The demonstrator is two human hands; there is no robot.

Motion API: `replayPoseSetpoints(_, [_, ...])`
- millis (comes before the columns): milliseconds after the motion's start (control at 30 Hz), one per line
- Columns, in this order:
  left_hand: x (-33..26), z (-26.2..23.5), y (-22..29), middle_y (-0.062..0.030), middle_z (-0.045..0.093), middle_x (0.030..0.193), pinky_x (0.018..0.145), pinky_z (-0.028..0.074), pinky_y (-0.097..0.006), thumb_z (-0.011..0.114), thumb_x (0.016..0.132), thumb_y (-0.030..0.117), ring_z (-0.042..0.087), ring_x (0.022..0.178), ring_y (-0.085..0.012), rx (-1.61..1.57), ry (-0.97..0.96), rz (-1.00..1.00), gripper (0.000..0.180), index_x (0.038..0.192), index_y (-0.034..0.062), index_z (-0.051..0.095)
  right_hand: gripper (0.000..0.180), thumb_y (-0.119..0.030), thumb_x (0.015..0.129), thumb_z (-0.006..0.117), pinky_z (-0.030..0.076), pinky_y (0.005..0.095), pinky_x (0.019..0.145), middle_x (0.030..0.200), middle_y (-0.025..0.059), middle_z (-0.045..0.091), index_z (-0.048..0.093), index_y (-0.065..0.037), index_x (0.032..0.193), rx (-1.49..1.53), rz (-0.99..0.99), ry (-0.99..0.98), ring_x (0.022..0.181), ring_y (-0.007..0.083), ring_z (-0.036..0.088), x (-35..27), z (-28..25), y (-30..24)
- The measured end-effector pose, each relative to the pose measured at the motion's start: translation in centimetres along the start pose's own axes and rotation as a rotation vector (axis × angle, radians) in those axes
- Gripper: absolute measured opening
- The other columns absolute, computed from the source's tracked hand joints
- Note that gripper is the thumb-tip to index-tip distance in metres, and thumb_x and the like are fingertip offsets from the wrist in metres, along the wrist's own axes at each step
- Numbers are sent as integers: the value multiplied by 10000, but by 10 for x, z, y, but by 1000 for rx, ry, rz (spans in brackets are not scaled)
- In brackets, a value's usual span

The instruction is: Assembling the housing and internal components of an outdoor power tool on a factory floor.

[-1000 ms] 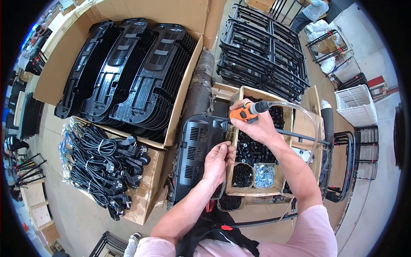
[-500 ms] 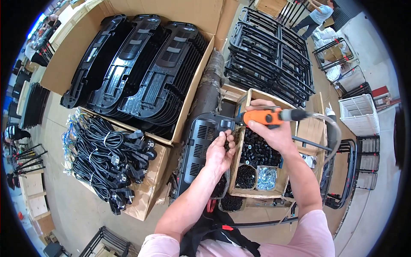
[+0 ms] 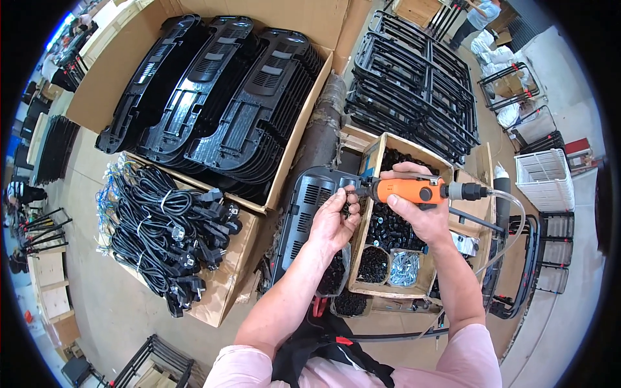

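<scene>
Orange pneumatic screwdriver [image 3: 409,191], clenched in the right hand [image 3: 420,210], now lies level; left hand [image 3: 333,220] has risen, fingertips pinched at its tip beside the black grille panel [image 3: 309,207]

One view is supplied: a wide fisheye camera worn on the person's head, the left unit of a side-by-side pair. It faces steeply downward and slightly forward. The picture is upright and unmirrored. Both forearms enter from the lower edge; the left hand [image 3: 333,223] and right hand [image 3: 420,213] sit near the centre, at close range. Straight edges, such as those of the large cardboard box [image 3: 284,174], bend toward the rim. A black circular border masks the corners. The far floor [image 3: 563,77] appears at the upper right.
</scene>
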State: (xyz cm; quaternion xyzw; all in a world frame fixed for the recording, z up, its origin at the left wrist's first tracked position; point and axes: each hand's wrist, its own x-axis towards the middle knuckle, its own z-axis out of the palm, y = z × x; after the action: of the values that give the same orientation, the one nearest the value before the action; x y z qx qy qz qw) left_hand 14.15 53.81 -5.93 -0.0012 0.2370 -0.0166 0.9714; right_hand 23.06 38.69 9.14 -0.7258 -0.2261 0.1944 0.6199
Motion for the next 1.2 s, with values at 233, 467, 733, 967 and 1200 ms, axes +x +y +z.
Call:
replayPoseSetpoints(233, [-11,5,-1,-18,649,939,615,459,-250,549,1132,302,564,765,-123,35,35,-25,313,1316,61,624,578,-125,891,856,552,383,1060,1273,154,731,578,-1,1382,-49,9,-34,1194,210,680,-2,5,0])
replayPoseSetpoints(467, [-32,4,-19,1,645,887,550,412,-231,513,1146,248,525,630,-80,694,28,141,342,1371,14,619,534,-54,896,822,580,347,1004,1293,150,715,581,-1,1370,-49,-20,19,1158,197,690,26,23,6])
replayPoseSetpoints(733, [-53,-3,-11,31,613,868,529,373,-202,536,1134,194,519,667,-53,649,-28,3,290,1322,17,667,468,-71,885,834,567,334,1011,1212,105,740,646,-5,1309,-96,-42,-7,1127,170,690,61,35,26])
replayPoseSetpoints(967, [-60,-10,-13,-2,673,906,551,420,-223,566,1118,173,549,676,-75,470,11,-10,206,1252,49,662,482,-92,838,867,567,347,1006,1174,84,741,665,-17,1268,-155,-36,-55,1096,175,700,74,46,38])
replayPoseSetpoints(1200, [-62,-10,-8,-17,691,927,602,496,-231,610,1095,172,629,735,-97,367,47,-32,219,1235,21,684,326,-110,829,853,578,319,912,1048,52,759,731,-33,1121,-285,-50,-91,969,142,710,78,54,34])
